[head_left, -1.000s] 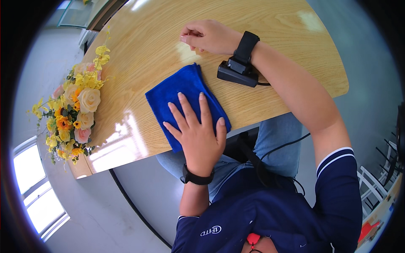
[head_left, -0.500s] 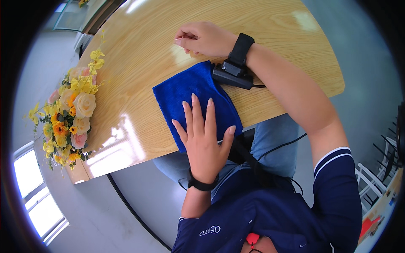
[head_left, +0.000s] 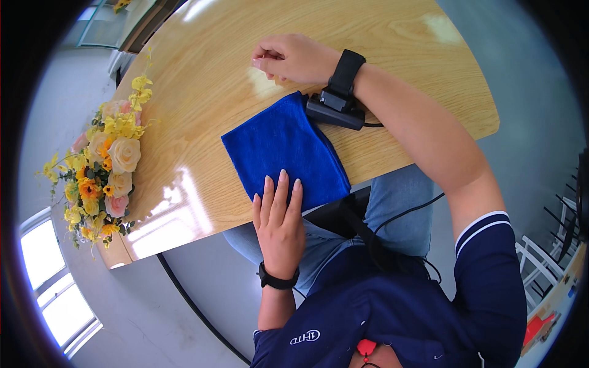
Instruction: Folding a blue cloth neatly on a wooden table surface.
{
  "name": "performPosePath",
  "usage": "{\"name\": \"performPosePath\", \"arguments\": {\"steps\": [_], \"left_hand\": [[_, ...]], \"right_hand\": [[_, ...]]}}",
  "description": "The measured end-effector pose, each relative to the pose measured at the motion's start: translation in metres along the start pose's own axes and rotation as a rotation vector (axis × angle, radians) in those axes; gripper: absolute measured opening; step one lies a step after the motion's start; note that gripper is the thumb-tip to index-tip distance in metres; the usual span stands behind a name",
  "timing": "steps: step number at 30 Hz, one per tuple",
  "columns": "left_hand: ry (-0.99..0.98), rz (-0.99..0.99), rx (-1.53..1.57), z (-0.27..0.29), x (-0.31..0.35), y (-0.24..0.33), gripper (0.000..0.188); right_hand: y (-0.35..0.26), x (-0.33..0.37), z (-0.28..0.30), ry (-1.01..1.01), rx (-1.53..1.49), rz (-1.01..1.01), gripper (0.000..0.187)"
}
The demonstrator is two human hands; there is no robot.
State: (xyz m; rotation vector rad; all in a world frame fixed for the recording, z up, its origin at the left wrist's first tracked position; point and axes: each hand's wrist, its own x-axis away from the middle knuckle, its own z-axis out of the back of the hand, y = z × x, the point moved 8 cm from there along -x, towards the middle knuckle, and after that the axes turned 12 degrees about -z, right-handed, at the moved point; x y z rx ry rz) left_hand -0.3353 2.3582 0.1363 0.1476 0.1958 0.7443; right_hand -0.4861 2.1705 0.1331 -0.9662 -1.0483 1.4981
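Note:
A blue folded cloth (head_left: 285,144) lies near the table's front edge, its lower side reaching the rim. The fingertips of my left hand (head_left: 280,224) rest on its lower left part, fingers stretched out and pointing away from me, while the palm is over the edge. Beyond the cloth, my right hand (head_left: 299,58) is on its side above the table, fingers curled in and nothing visible in them. A black device (head_left: 335,110) strapped to my right wrist sits close to the cloth's right corner.
The wooden table (head_left: 202,92) has a rounded far right side. Yellow, white and pink flowers (head_left: 107,165) stand at its left end. A black cable (head_left: 408,210) hangs across my legs. White chairs (head_left: 540,264) stand at the far right.
My left hand has slid back toward me across the cloth, from its middle to its lower edge, with the fingers closer together. My right arm has shifted only slightly left.

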Motion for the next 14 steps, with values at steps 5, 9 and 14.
{"name": "performPosePath", "arguments": {"steps": [5, 9, 14], "left_hand": [[-0.011, 0.024, 0.091, 0.012, 0.000, 0.003, 0.049], [-0.035, -0.055, 0.081, 0.033, 0.006, 0.002, 0.047], [0.042, -0.085, 0.342, 0.061, 0.002, -0.008, 0.046]], "right_hand": [[0.003, -0.001, 0.003, 0.008, 0.015, -0.025, 0.024], [0.002, -0.002, 0.003, 0.021, 0.028, -0.007, 0.023], [0.000, 0.000, 0.004, 0.012, 0.051, -0.018, 0.023]]}}
